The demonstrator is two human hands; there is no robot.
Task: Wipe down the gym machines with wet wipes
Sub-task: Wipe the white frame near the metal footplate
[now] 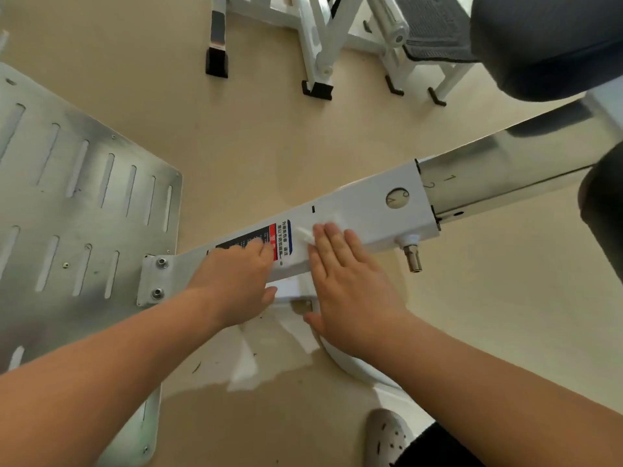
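Fingers (328, 237) of the right hand (350, 284) lie straight and flat, pressing a wet wipe (304, 234) onto the white beam (367, 210); its edge pokes out just beyond the fingertips. The left hand (236, 284) rests beside it, fingers extended over the warning label (259, 239). The wipe looks thin, limp and light, likely to bunch, so flat pressure probably suits it better than pinching.

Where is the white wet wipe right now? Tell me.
In the head view, centre: the white wet wipe lies on the white metal beam, pressed flat by the right hand, just right of the red-and-black warning label.
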